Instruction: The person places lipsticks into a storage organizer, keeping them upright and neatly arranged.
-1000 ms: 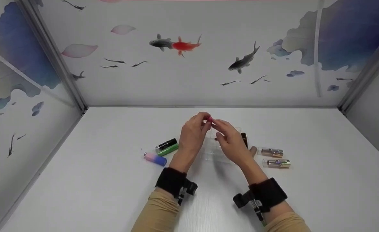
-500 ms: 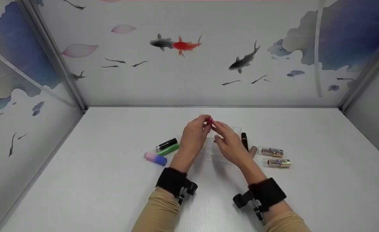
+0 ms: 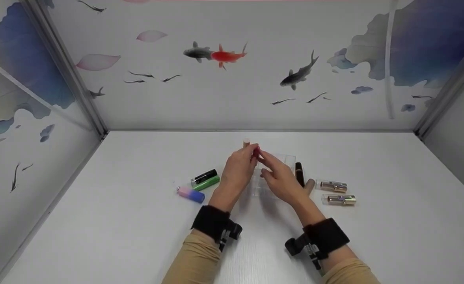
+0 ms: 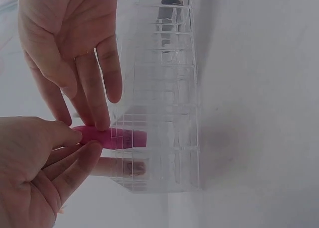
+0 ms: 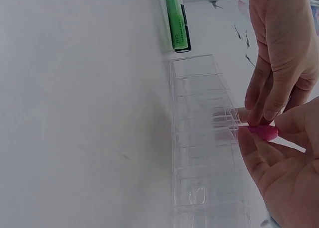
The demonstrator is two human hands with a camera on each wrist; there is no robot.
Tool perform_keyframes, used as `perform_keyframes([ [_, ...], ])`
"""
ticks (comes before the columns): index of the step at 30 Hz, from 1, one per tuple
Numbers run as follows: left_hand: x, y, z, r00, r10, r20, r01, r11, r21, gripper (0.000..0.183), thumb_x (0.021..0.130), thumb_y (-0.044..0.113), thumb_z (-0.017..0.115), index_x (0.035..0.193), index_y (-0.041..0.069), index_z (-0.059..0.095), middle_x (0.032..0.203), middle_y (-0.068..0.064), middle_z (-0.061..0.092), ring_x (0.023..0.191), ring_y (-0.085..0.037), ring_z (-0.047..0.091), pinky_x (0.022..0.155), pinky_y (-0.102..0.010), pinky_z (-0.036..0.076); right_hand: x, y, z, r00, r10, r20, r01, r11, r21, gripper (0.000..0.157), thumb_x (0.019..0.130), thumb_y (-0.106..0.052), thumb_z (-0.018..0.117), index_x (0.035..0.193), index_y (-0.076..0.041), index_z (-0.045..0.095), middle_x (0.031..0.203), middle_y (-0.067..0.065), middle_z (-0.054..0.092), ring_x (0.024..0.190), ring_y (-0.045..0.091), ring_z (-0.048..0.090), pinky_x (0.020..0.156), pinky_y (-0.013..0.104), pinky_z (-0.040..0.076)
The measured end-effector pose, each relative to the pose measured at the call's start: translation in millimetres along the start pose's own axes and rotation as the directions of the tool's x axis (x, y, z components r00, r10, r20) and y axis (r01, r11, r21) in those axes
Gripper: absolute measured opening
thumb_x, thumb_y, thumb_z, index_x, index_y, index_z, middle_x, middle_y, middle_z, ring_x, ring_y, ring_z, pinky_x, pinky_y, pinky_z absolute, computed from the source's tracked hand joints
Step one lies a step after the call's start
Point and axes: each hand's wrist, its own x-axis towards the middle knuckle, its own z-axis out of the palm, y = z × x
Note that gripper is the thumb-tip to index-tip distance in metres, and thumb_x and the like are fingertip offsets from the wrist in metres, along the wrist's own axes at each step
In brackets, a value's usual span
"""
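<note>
A slim pink lipstick tube [image 4: 94,136] with a rounded end stands upright, its lower part within a clear compartmented organizer [image 3: 291,161]. My left hand [image 3: 236,167] pinches it between thumb and fingers near the top. My right hand [image 3: 282,178] has its fingers straight, with fingertips touching the tube's side and the thumb held away. Beside the pink tube, a peach-topped tube [image 3: 246,142] stands in the organizer, partly hidden behind the left hand. In the right wrist view both hands meet at the pink tube over the organizer's upper edge.
Left of the organizer lie a black tube [image 3: 203,177], a green tube [image 3: 206,183] and a pink-blue tube [image 3: 191,194]. To the right lie a black tube [image 3: 299,173], a grey-brown tube [image 3: 310,185] and two gold lipsticks, upper [image 3: 334,186] and lower [image 3: 341,200], with clear caps.
Both hands have moved slightly down with the pink tube, which has sunk lower between the fingers. The peach-topped tube has come into view behind the left hand.
</note>
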Motion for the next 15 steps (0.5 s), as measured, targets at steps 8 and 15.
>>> perform_keyframes([
  [8, 0.0, 1.6, -0.7, 0.999, -0.024, 0.038, 0.023, 0.999, 0.024, 0.032, 0.097, 0.008, 0.063, 0.129, 0.006, 0.063, 0.118, -0.011, 0.074, 0.107, -0.025, 0.072, 0.090, -0.034, 0.059, -0.1, 4.2, 0.9, 1.000, -0.017, 0.006, 0.017, 1.000, 0.007, 0.057, 0.099, 0.006, 0.048, 0.153, -0.002, 0.035, 0.158, 0.017, 0.040, 0.141, 0.033, 0.048, 0.098, 0.034, 0.056],
  [15, -0.5, -0.8, -0.4, 0.999, 0.032, 0.004, -0.032, 0.999, 0.004, 0.031, 0.097, 0.008, 0.063, 0.128, 0.004, 0.063, 0.114, -0.013, 0.074, 0.105, -0.027, 0.073, 0.090, -0.035, 0.059, 0.4, 5.3, -0.7, 1.000, -0.025, -0.003, 0.025, 0.999, 0.022, 0.057, 0.097, 0.008, 0.050, 0.152, 0.002, 0.036, 0.157, 0.021, 0.040, 0.141, 0.037, 0.046, 0.101, 0.039, 0.054],
])
